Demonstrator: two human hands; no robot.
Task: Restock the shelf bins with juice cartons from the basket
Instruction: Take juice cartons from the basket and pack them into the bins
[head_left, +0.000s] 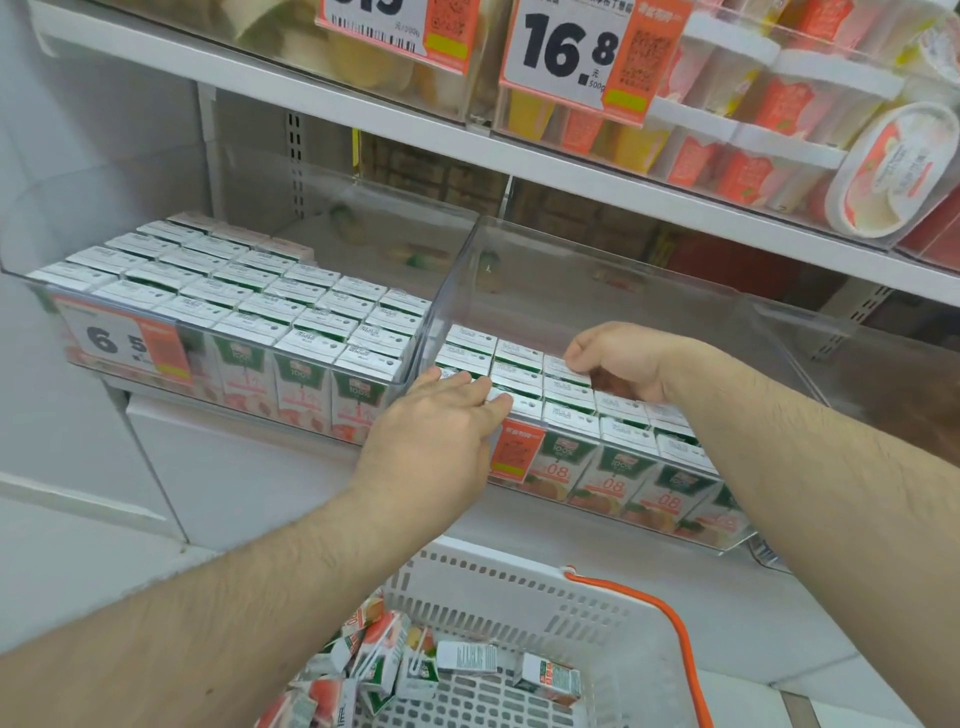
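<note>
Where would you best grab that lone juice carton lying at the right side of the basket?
Probably across its two long side faces, coming straight down from above. The lone carton lies on its side on the basket floor, apart from the pile, so both long faces look free for thumb and fingers.

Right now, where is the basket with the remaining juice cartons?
In the head view, the white basket sits bottom centre, below the right-hand clear bin, with loose juice cartons inside.

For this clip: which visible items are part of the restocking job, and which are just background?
Job:
- basket
- loose cartons
- right bin
- left bin
- left hand
- right hand

Background:
- price tag 16.8
- dessert cups
- orange handle
</note>
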